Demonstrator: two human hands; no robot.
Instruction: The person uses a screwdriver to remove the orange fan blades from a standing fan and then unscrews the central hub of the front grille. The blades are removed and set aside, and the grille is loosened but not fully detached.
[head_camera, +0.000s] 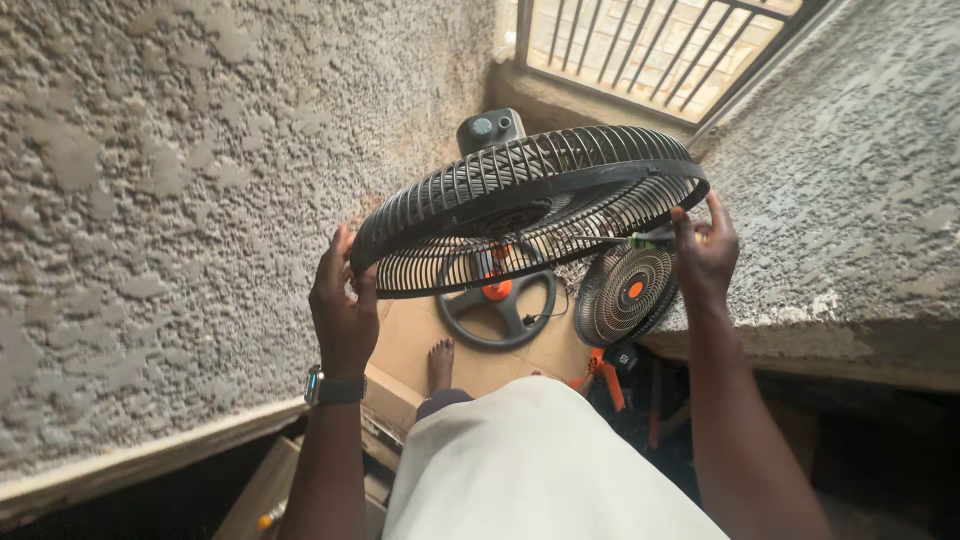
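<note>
A large black fan head (530, 205) with its wire grille cage is held up in front of me, tilted, its grey motor housing (490, 128) at the back. My left hand (342, 300) grips the cage's left rim; a watch sits on that wrist. My right hand (703, 250) is closed at the cage's right rim, pinching a small green-tipped item against it that is too small to make out.
Below stand a round black fan base (497, 305) with an orange centre and a smaller black fan (626, 293) with an orange hub. Rough grey plaster walls close in on both sides. A barred window (650, 45) is ahead. My bare foot (440, 362) rests on the floor.
</note>
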